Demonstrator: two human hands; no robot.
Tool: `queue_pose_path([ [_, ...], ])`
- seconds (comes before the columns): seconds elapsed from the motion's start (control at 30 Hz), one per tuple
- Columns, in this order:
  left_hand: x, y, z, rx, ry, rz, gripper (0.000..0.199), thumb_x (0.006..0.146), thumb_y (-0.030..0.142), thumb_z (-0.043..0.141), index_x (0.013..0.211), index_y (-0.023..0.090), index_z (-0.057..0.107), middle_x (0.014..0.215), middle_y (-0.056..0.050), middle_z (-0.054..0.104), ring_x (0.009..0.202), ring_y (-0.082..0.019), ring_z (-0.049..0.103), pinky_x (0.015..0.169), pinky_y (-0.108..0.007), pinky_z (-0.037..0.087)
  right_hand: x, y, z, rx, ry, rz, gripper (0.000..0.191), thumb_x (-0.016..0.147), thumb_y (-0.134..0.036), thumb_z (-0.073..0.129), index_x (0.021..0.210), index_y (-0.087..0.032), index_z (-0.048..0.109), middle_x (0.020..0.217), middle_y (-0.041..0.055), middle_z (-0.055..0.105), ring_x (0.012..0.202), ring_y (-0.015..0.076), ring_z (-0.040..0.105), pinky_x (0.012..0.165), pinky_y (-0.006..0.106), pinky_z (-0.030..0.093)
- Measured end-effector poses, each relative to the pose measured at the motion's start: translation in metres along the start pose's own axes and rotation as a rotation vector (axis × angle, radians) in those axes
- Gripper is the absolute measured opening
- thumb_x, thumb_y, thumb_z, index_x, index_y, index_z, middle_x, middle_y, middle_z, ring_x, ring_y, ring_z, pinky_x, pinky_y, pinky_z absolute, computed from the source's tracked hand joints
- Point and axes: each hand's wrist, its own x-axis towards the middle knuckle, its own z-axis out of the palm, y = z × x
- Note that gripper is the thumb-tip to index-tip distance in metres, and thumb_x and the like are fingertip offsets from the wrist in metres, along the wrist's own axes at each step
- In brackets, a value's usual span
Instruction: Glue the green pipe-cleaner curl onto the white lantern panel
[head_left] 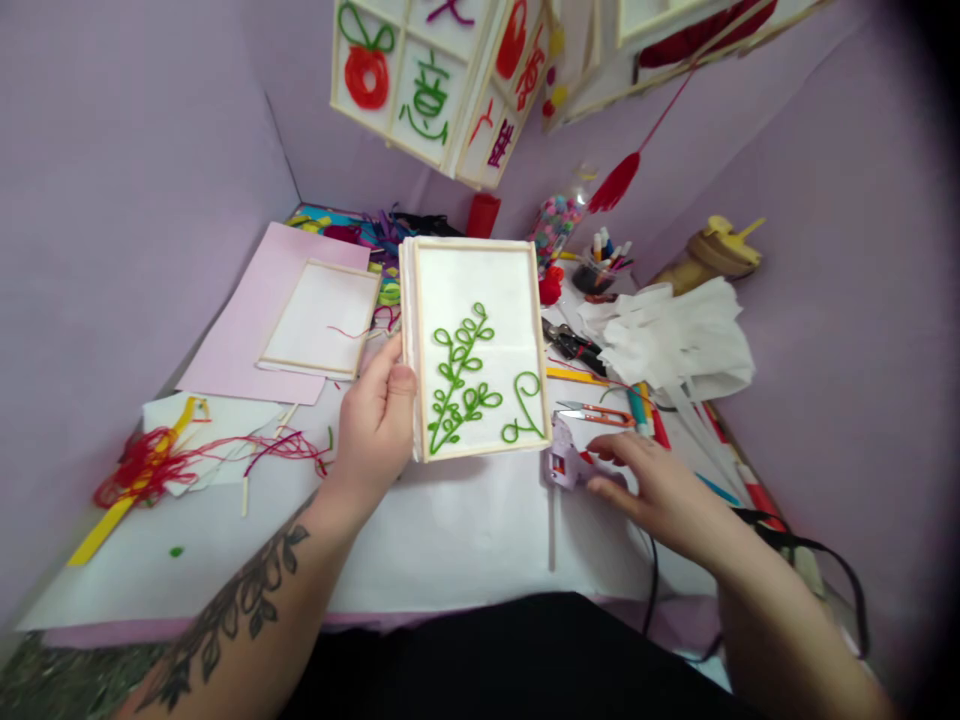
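Left hand grips framed panel, green yarn vine glued on, much white left bare. Right hand, fingers loosely spread, rests on glue gun.

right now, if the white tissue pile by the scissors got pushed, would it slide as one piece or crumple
The tissue pile would probably crumple rather than slide: its sheets look thin and hang in loose, ragged folds. It seems very light, so a nudge may scatter the layers. Strips trail over the scissors and pens, so these might drag along.
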Motion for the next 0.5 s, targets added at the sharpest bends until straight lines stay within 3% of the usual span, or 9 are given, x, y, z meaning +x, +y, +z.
queue_pose_path([
  [0.1, 0.0, 0.001, 0.0, 0.0, 0.005, 0.011, 0.046, 0.098, 0.042, 0.041, 0.135, 0.019, 0.054, 0.128, -0.008, 0.064, 0.117, -0.025, 0.058, 0.099, -0.038, 0.046, -0.008, 0.007, 0.018, -0.037, -0.113, 0.085, 0.041, 0.079, -0.035, 0.068, 0.114, -0.018, 0.057, 0.108, 0.0125, 0.064, 0.096, 0.0283, 0.064, 0.08, 0.043, 0.052],
  [0.23, 0.0, 0.002, 0.0, -0.011, 0.011, -0.006, 0.048, 0.097, 0.045, 0.041, 0.135, 0.018, 0.054, 0.127, -0.009, 0.064, 0.117, -0.026, 0.059, 0.097, -0.038, 0.047, -0.006, 0.008, 0.032, 0.027, -0.117, 0.151, 0.036, 0.083, -0.03, 0.061, 0.116, -0.015, 0.056, 0.111, 0.0146, 0.062, 0.101, 0.029, 0.061, 0.087, 0.043, 0.05],
  [0.43, -0.001, 0.001, 0.0, -0.029, 0.033, -0.048, 0.05, 0.096, 0.048, 0.043, 0.133, 0.017, 0.056, 0.125, -0.009, 0.065, 0.115, -0.027, 0.06, 0.094, -0.038, 0.048, -0.022, 0.022, 0.001, 0.392, -0.181, 0.129, 0.038, 0.087, -0.04, 0.055, 0.12, -0.02, 0.055, 0.114, 0.0128, 0.064, 0.102, 0.027, 0.063, 0.087, 0.039, 0.052],
  [0.5, -0.001, 0.002, 0.001, -0.034, 0.032, -0.054, 0.05, 0.096, 0.048, 0.043, 0.133, 0.018, 0.056, 0.125, -0.009, 0.065, 0.114, -0.027, 0.06, 0.094, -0.038, 0.048, -0.031, 0.02, -0.007, 0.55, -0.137, 0.123, 0.041, 0.086, -0.049, 0.056, 0.119, -0.024, 0.056, 0.107, 0.0104, 0.066, 0.097, 0.0265, 0.065, 0.081, 0.037, 0.055],
])
